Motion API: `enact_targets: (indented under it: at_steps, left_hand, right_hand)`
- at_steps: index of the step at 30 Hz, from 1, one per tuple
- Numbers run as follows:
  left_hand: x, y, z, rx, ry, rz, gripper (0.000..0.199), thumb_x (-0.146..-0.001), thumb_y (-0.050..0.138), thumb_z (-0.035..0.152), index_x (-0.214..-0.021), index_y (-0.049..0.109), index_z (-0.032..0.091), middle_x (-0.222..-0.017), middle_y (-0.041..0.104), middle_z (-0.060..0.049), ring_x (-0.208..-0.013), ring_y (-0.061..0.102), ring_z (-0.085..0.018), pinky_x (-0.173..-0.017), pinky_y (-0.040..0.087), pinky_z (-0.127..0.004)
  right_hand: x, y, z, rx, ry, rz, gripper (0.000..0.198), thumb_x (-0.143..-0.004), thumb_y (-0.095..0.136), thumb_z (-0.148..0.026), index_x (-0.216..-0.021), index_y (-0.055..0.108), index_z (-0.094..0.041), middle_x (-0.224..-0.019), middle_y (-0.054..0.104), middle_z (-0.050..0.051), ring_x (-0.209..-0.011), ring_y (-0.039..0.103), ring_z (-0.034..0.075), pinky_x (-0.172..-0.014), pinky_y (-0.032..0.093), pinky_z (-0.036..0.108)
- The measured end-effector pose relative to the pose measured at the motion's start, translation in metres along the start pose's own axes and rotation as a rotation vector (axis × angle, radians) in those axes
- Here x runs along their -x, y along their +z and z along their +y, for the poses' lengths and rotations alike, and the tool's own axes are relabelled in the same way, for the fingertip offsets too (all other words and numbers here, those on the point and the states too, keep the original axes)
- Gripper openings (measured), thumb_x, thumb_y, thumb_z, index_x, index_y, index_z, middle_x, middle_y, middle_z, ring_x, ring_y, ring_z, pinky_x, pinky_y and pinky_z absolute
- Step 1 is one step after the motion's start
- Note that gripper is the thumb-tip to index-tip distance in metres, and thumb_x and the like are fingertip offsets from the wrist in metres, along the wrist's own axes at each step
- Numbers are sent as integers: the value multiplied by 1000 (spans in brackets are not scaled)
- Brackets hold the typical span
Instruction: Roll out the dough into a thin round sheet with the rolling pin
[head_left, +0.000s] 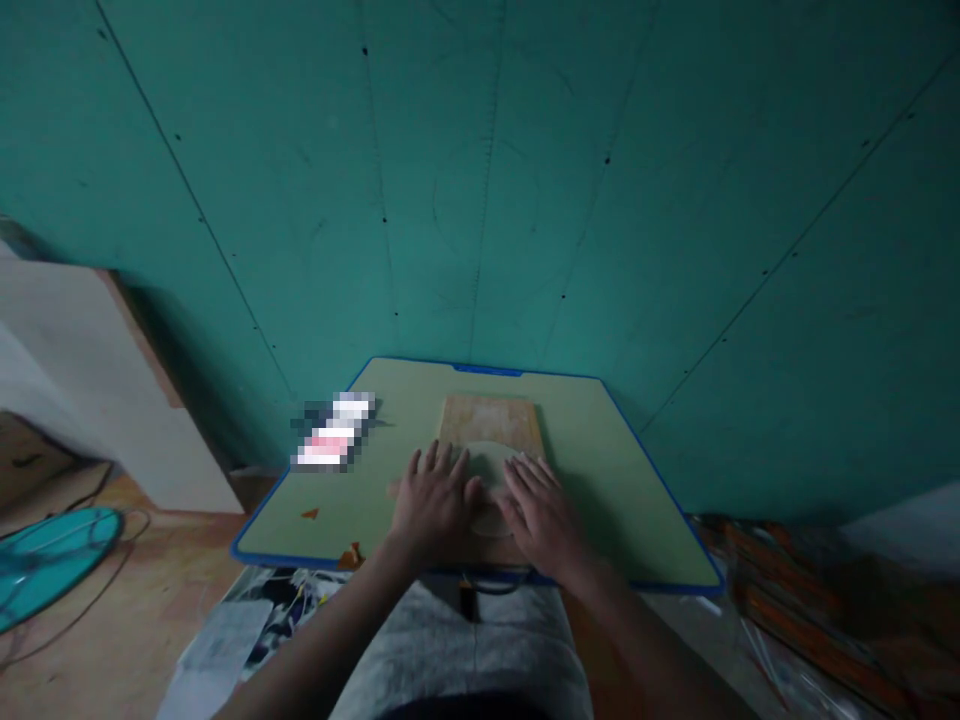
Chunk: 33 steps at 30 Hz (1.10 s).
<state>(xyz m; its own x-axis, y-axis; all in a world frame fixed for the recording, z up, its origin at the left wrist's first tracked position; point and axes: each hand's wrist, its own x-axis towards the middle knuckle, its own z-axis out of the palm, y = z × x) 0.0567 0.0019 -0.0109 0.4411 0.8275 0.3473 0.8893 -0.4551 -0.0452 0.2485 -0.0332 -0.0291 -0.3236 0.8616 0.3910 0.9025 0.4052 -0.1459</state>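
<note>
A round, pale, flat sheet that looks like rolled dough (489, 458) lies on a wooden cutting board (491, 410). Across it runs what seems to be a thin wooden rolling pin (393, 488), mostly covered by my hands; its left end pokes out. My left hand (439, 495) rests palm down over the pin at the sheet's left side, fingers stretched forward. On the right side my right hand (541, 510) lies flat too, fingers extended, tips at the sheet's edge. Neither hand's fingers wrap around anything.
The board sits on a pale green folding table (607, 450) with a blue rim, against a green wall (480, 200). A blurred-out object (334, 432) lies at left, orange scraps (351, 555) near the front edge. A turquoise round item (60, 560) is on the floor.
</note>
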Motion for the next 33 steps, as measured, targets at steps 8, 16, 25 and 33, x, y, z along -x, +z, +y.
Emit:
enact_targets:
  at_steps: [8, 16, 25, 33]
  left_hand:
    - [-71, 22, -23, 121, -53, -131, 42, -103, 40, 44, -130, 62, 21, -139, 62, -13, -136, 49, -35, -108, 39, -56]
    - [-84, 21, -28, 126, -95, -104, 43, -103, 35, 46, -123, 63, 20, -132, 63, -17, -122, 58, -32, -98, 48, -48]
    - [-27, 14, -15, 102, -28, -73, 45, -102, 41, 42, -135, 60, 19, -143, 59, -16, -135, 50, -36, -108, 40, -52]
    - [-118, 31, -25, 161, -45, -126, 38, -102, 40, 45, -118, 66, 22, -121, 68, -12, -115, 60, -28, -95, 47, -41]
  right_hand:
    - [-74, 12, 32, 54, 149, -126, 49, -103, 42, -38, -143, 56, -14, -150, 52, 16, -144, 42, 29, -122, 25, 49]
    - [-88, 3, 29, 51, 228, -244, 48, -104, 40, -37, -143, 55, -14, -154, 47, 16, -146, 39, 27, -122, 23, 46]
    - [4, -11, -13, 15, 20, -74, 53, -100, 40, -29, -148, 48, -9, -152, 50, 17, -144, 41, 30, -121, 31, 51]
    - [-74, 3, 36, 45, 223, -177, 40, -102, 42, -34, -126, 67, -14, -145, 57, 17, -141, 46, 28, -121, 27, 48]
